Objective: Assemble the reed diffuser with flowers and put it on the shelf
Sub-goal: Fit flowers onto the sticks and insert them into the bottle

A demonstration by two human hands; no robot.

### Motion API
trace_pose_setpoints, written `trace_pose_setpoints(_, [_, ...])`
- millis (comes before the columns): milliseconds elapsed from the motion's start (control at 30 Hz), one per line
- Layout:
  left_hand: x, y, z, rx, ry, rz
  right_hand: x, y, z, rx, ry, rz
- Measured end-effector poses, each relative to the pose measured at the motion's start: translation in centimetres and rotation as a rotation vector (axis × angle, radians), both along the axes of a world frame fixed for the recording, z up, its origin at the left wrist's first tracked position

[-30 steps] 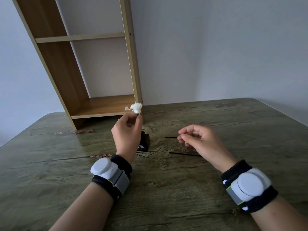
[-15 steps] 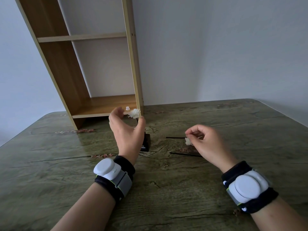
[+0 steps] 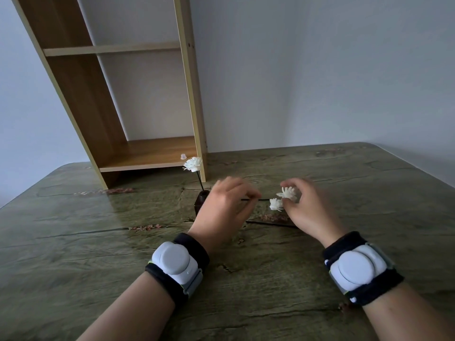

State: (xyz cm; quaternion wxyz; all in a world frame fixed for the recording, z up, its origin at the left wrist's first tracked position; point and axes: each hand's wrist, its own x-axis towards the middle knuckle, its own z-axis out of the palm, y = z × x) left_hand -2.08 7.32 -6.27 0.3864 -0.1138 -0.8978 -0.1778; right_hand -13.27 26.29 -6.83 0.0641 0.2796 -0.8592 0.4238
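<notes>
A dark bottle stands on the table before the shelf, one white flower on a reed upright in it. The left hand, just right of the bottle, pinches a black reed. The right hand pinches two flowers.

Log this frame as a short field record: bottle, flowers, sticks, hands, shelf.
bottle: small dark diffuser bottle on the green wood-grain table, one white flower on a black reed standing in it
left hand: pinching a loose black stick
right hand: holding two white flower heads
table: another black stick
wooden shelf: small white stopper
</notes>
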Motion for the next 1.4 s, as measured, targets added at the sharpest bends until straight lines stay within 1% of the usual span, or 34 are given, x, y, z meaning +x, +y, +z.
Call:
trace_pose_setpoints(100, [-0.4,0.4,-0.8,-0.092,-0.246,-0.056,0.2,0.0,0.3,0.033,0.042,-0.006])
trace_pose_setpoints(200, [-0.7,0.9,-1.1,-0.127,-0.369,-0.059,0.4,-0.1,0.5,0.032,0.121,-0.007])
trace_pose_setpoints(267, [-0.8,1.3,-1.1,-0.108,-0.41,-0.059,0.7,-0.2,0.6,0.055,0.118,0.021])
trace_pose_setpoints(333, [-0.8,1.5,-1.0,-0.069,-0.397,-0.049,0.9,-0.3,0.5,0.043,0.1,0.027])
trace_pose_setpoints(433, [-0.9,1.3,-1.2,-0.054,-0.373,-0.011,0.7,-0.4,0.4,-0.045,0.066,0.005])
trace_pose_setpoints(500, [-0.9,1.4,-1.2,-0.082,-0.385,0.005,0.6,-0.4,0.4,-0.07,0.04,0.001])
trace_pose_setpoints(633, [-1.1,1.2,-1.4,-0.158,-0.385,0.039,1.0,-0.4,0.7,-0.058,0.017,0.039])
trace_pose_setpoints(700, [-1.3,1.1,-1.6,-0.148,-0.332,0.067,1.3,-0.3,1.1,-0.022,-0.002,0.116])
trace_pose_setpoints(800, [-1.5,1.0,-1.6,-0.12,-0.245,0.139,1.8,-0.6,1.3,0.136,0.003,0.231])
trace_pose_setpoints(900, [-1.7,1.2,-1.4,-0.09,-0.21,0.159,1.4,-0.7,1.1,0.195,0.011,0.273])
trace_pose_setpoints(1000, [-1.8,1.4,-1.1,-0.024,-0.16,0.196,0.6,-0.2,1.0,0.195,-0.002,0.205])
trace_pose_setpoints(1100, [-2.1,1.7,-1.1,0.084,-0.114,0.252,-0.3,0.5,1.0,0.109,-0.003,0.049])
trace_pose_setpoints(1167, [-2.6,1.8,-1.4,0.111,-0.178,0.236,-0.6,0.5,1.2,0.013,-0.048,-0.031])
trace_pose_setpoints(1233, [-3.2,2.2,-1.8,0.14,-0.311,0.185,-0.7,0.5,1.2,-0.052,-0.083,-0.084])
trace_pose_setpoints(1300, [-4.0,2.6,-2.0,0.148,-0.412,0.15,-0.5,0.4,1.3,-0.082,-0.096,-0.107])
trace_pose_setpoints(1400, [-5.0,3.5,-1.9,0.132,-0.474,0.12,-0.4,0.5,1.4,-0.104,-0.057,-0.13])
